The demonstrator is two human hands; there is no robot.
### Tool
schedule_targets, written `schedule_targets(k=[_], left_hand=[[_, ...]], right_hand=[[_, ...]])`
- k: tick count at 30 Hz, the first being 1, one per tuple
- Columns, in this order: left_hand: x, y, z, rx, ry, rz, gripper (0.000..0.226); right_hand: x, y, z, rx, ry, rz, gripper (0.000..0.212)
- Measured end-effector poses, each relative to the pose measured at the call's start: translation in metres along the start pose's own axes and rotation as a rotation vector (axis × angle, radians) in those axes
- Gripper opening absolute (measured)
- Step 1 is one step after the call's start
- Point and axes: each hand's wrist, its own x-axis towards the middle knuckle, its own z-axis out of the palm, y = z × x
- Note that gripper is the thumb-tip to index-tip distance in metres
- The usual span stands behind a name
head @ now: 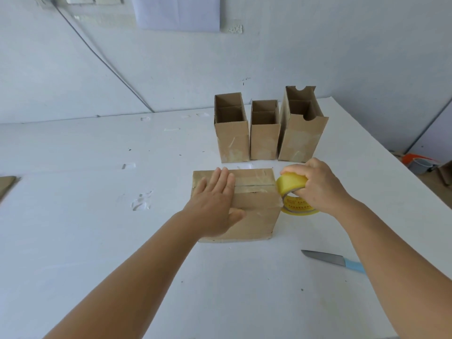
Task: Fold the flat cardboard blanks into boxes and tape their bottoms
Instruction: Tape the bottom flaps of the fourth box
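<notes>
Three finished boxes [266, 126] at rear; fourth box [254, 206] upturned on bench [97, 241], pinned by flat, released left hand [215, 204]; right hand [318, 184] clenched round tape roll [291, 189] at seam's end, strip next likely drawn leftward

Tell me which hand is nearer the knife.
Right. The right hand grips the tape roll up-table from the knife; the left hand lies flat on the box, farther left.
</notes>
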Motion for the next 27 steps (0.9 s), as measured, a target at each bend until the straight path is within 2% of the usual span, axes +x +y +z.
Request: schedule_targets(k=[8,12,15,17,19,21,23,27], left_hand=[[0.030,0.038,-0.005,0.069,0.051,0.134,0.080],[0.047,0.040,-0.018,0.134,0.134,0.189,0.084],[0.060,0.047,-0.021,-0.040,0.196,0.143,0.067],[0.068,0.050,-0.015,-0.147,0.232,0.090,0.055],[0.073,0.049,-0.009,-0.144,0.207,0.069,0.052],[0.077,0.047,-0.006,-0.121,0.186,0.064,0.052],[0.079,0.049,-0.007,-0.115,0.194,0.053,0.052],[0.071,0.052,-0.012,-0.096,0.170,0.000,0.053]], right_hand=[[0.000,-0.001,-0.001,-0.017,-0.002,0.002,0.047],[0.001,-0.001,-0.003,0.011,-0.014,0.002,0.048],[0.000,0.001,-0.005,0.049,-0.058,-0.026,0.050],[-0.001,0.008,-0.006,0.065,-0.149,-0.033,0.056],[-0.003,0.019,-0.009,0.189,-0.273,0.016,0.060],[-0.009,0.032,-0.008,0.501,-0.306,0.107,0.049],[-0.014,0.043,0.002,0.733,-0.233,0.193,0.037],[-0.015,0.038,0.018,0.964,-0.098,0.266,0.029]])
